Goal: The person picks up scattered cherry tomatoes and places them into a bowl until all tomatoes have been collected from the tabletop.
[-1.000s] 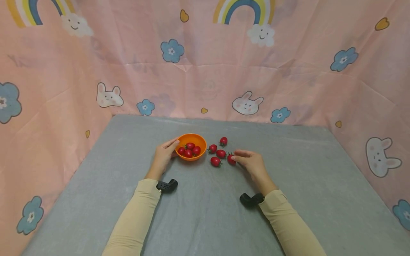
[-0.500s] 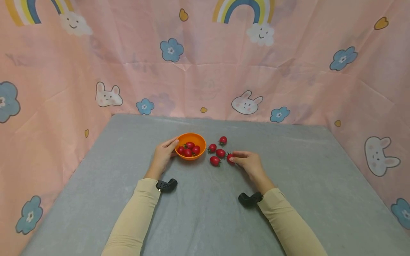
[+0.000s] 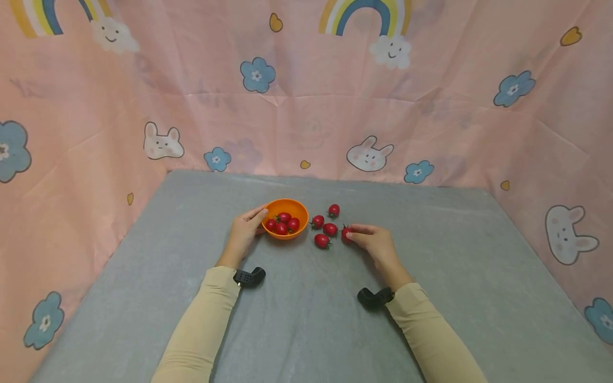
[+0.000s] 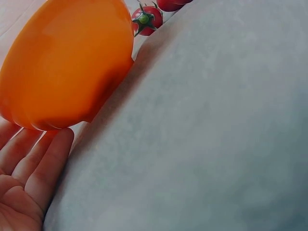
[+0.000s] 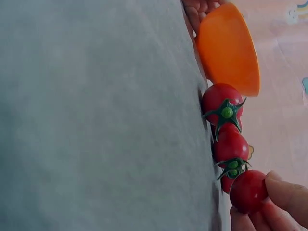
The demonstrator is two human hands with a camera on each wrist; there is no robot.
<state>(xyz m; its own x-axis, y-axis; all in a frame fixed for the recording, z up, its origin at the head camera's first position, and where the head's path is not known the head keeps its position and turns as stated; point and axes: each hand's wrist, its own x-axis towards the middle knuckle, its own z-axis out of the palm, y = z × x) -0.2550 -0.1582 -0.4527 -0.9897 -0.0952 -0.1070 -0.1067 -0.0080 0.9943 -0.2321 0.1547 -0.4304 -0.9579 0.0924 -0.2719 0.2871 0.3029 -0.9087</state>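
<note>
Orange and round, the bowl (image 3: 288, 205) is apparently gripped by the left hand (image 3: 242, 235); the right hand (image 3: 379, 247) pinches a tomato (image 5: 247, 192).

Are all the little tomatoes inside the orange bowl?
No, four tomatoes lie on the gray cloth beside the orange bowl, and the right hand pinches another tomato.
</note>
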